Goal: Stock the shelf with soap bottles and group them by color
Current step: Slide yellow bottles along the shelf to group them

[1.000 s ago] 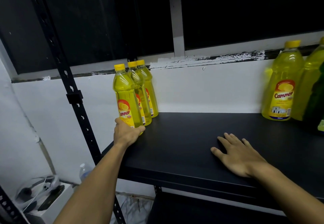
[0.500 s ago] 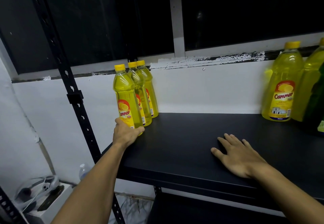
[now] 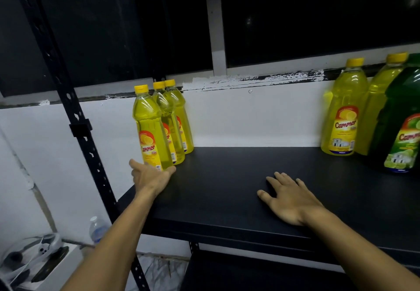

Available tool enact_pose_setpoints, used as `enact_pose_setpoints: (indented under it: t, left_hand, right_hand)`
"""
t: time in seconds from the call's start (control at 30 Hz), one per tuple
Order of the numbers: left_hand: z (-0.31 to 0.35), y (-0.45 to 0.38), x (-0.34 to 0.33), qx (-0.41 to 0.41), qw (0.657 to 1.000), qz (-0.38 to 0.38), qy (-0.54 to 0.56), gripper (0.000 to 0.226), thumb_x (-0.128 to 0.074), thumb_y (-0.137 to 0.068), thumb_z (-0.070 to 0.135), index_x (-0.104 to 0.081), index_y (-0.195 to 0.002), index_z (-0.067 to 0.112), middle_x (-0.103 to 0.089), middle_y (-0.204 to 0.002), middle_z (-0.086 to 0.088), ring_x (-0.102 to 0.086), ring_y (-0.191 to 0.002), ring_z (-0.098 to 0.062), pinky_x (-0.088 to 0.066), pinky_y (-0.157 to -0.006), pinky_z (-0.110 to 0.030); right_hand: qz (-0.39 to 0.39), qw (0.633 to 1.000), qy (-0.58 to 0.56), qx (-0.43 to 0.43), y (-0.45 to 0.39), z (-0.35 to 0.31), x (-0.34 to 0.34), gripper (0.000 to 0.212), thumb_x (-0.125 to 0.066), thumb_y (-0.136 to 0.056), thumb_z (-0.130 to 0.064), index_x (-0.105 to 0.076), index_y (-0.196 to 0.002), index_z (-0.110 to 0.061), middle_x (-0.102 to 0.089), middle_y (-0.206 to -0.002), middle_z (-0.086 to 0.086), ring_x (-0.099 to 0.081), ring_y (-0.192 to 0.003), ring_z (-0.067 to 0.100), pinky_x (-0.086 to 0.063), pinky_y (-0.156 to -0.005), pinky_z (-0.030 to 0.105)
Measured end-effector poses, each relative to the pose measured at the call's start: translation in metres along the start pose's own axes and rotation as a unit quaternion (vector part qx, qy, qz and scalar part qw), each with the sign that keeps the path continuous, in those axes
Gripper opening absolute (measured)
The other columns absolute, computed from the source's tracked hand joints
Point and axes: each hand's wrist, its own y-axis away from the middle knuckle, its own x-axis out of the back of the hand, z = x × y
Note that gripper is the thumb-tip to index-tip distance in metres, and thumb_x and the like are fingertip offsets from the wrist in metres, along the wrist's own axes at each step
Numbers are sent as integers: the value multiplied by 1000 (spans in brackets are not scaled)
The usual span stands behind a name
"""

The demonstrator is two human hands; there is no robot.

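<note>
Three yellow bottles (image 3: 156,129) stand grouped at the shelf (image 3: 238,177) left end; our left hand (image 3: 151,177) opens at the front one's base, right hand (image 3: 288,202) flat on the shelf. Two yellow bottles (image 3: 341,117) beside the green bottle (image 3: 402,127) remain unsorted

Glossy clear plastic bottles (image 3: 152,129) on a matt black shelf (image 3: 227,188).

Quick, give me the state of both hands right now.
Left hand: open, fingers spread at the base of the front yellow bottle, not gripping it.
Right hand: open, flat on the shelf, holding nothing.
</note>
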Motion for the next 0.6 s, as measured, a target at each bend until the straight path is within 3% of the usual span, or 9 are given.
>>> enact_pose_setpoints:
  t: [0.13, 0.23, 0.3, 0.43, 0.6]
  left_hand:
    - [12, 54, -14, -16, 999, -7, -29, 110, -79, -79, 33, 2, -150, 9, -23, -151, -22, -29, -137, -42, -35, -109, -53]
    - [27, 89, -37, -76, 991, -92, -67, 104, -76, -83, 32, -3, -152, 7, -22, -156, -18, -32, -139, -38, -33, -112, -48]
    - [41, 107, -51, -113, 976, -158, -95, 97, -74, -84, 32, -10, -154, 8, -27, -157, -14, -35, -140, -32, -33, -113, -42]
    - [67, 141, -76, -174, 944, -246, -135, 87, -68, -89, 37, -15, -153, 13, -27, -157, -9, -35, -140, -27, -34, -112, -38]
    - [96, 178, -108, -203, 919, -303, -151, 80, -61, -92, 43, -17, -153, 17, -25, -158, -4, -34, -141, -24, -35, -111, -38]
  right_hand:
    - [30, 999, -34, 10, 6, -2, 3, 66, -31, -96, -60, -30, -150, -21, -16, -160, 2, -8, -148, 19, -5, -121, 38]
    - [67, 995, -75, 21, 16, 5, 8, 56, -45, -93, -55, -47, -139, -23, -39, -149, -3, -34, -137, 19, -29, -112, 35]
    - [71, 990, -116, 26, 27, 16, 12, 52, -51, -91, -53, -51, -135, -25, -46, -141, -8, -43, -130, 16, -37, -104, 32]
    - [71, 990, -115, 40, 56, 52, 23, 43, -54, -91, -51, -56, -127, -27, -52, -132, -11, -47, -123, 12, -41, -102, 31]
    - [92, 992, -89, -9, 87, 110, 40, 40, -53, -92, -51, -57, -124, -28, -51, -134, -13, -45, -125, 10, -40, -101, 30]
